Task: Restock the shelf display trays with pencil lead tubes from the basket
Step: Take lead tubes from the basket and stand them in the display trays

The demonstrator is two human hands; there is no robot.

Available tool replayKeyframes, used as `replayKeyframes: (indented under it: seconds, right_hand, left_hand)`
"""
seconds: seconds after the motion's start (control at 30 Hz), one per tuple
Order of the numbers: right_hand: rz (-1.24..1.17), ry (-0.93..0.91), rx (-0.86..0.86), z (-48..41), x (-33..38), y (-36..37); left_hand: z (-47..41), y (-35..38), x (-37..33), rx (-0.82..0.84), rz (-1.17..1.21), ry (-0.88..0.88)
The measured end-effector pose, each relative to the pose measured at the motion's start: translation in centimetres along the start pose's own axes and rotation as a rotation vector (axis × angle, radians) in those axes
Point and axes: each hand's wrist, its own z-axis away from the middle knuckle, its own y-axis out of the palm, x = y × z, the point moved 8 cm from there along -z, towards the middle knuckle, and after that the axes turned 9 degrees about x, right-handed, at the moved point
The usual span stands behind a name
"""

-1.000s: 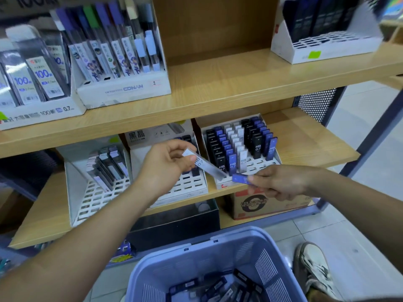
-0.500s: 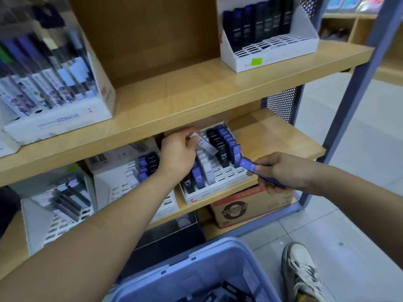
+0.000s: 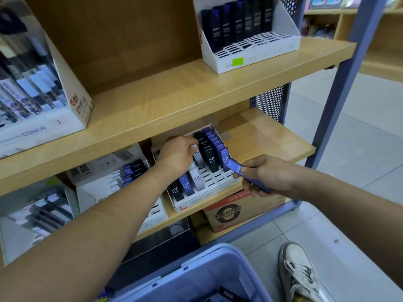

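**Tray part filled, two tubes in hand, more waiting in the basket**

I take the HB tray (image 3: 196,206) on the lower shelf as my landmark. Towards its back, black and blue columns of tubes stand upright, and three more stand at its front left. The open slots (image 3: 214,179) at its front right are bare, so I judge this tray to be about midway.

The left hand (image 3: 177,156) reaches into the tray's back left part. Its grip is closed on a pale tube (image 3: 193,146), of which I see only a sliver. I cannot tell whether that tube is seated in a slot yet. The right hand (image 3: 269,176) hovers just right of the tray's front, its grip clamped on a blue tube (image 3: 241,172). That tube's tip points at the blue column, touching it or very nearly.

Below and in front of the tray, the basket (image 3: 196,273) holds a few dark tubes (image 3: 226,293), so more remain to be placed. A second tray (image 3: 93,188) to the left of the landmark shows bare slots at its front. So does the upper tray (image 3: 250,62), above and to the right.

The upper shelf board (image 3: 174,99) overhangs the tray's back rows, leaving the left hand little headroom there. A cardboard box (image 3: 239,211) sits directly beneath the tray.
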Motion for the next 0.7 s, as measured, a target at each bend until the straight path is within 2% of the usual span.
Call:
replayKeyframes:
  seconds: [0.3,0.5,0.7]
  right_hand:
    - [-0.071,0.025,-0.023,0.1,0.2,0.0]
    - [-0.202,0.032,0.006,-0.1,0.1,0.4]
    - [-0.333,0.031,0.066,-0.6,0.4,1.3]
  left_hand:
    - [-1.1,0.2,0.4,0.063,-0.102,0.021]
    - [-1.2,-0.9,1.2,-0.130,0.070,-0.046]
    - [-0.8,-1.1,0.3,-0.067,-0.012,-0.060]
